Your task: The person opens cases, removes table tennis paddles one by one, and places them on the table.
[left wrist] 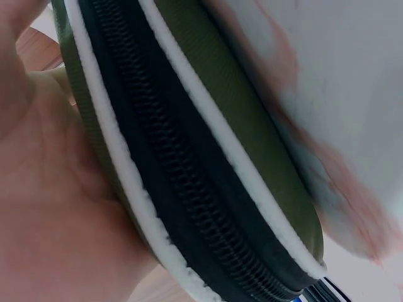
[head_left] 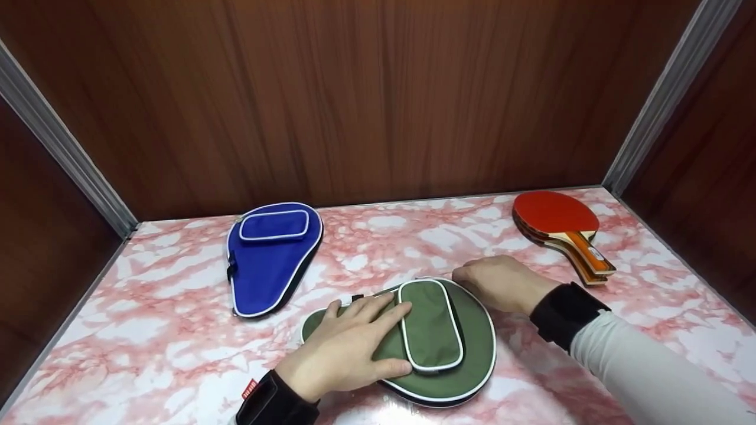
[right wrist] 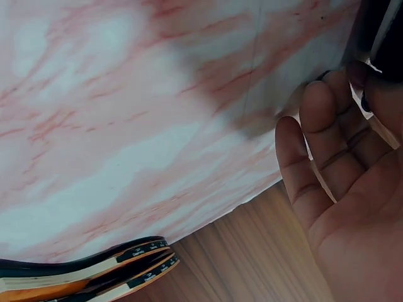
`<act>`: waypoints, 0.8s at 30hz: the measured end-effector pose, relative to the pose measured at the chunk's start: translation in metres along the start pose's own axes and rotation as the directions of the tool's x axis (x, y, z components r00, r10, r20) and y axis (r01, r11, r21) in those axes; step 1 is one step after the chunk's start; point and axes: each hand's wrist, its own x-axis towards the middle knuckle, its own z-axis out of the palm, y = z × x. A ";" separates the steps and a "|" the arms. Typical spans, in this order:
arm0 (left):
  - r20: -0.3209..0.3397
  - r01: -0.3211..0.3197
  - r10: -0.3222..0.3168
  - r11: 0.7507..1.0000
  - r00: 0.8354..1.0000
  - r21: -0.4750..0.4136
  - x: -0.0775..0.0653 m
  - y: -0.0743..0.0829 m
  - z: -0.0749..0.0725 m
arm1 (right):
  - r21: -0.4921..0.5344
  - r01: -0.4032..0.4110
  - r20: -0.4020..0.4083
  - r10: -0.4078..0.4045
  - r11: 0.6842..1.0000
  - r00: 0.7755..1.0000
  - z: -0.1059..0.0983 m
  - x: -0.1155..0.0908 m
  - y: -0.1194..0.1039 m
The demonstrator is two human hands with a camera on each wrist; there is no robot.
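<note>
A green paddle case with white piping and a small raised pocket lies on the marbled table. My left hand rests on it with fingers spread, its fingertips right at the pocket's edge. In the left wrist view the closed teeth of a black zipper run along the case's side. At the case's far right edge my right hand pinches a small dark zipper pull between thumb and forefinger. Its other fingers are loosely curled in the right wrist view.
A blue paddle case with a pocket lies at the back left. Two table tennis paddles, the upper one red, are stacked at the back right. Brown wood-grain panels enclose the table behind and at both sides.
</note>
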 end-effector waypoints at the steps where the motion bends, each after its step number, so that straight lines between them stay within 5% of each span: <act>1: -0.003 -0.001 0.001 1.000 1.000 0.002 0.000 0.000 0.000 | 0.003 0.002 -0.004 -0.002 1.000 1.000 0.000 -0.001 0.000; 24: -0.037 -0.017 0.017 1.000 0.999 -0.004 -0.002 0.002 0.000 | -0.019 -0.028 -0.023 0.027 0.999 0.999 0.000 -0.037 -0.004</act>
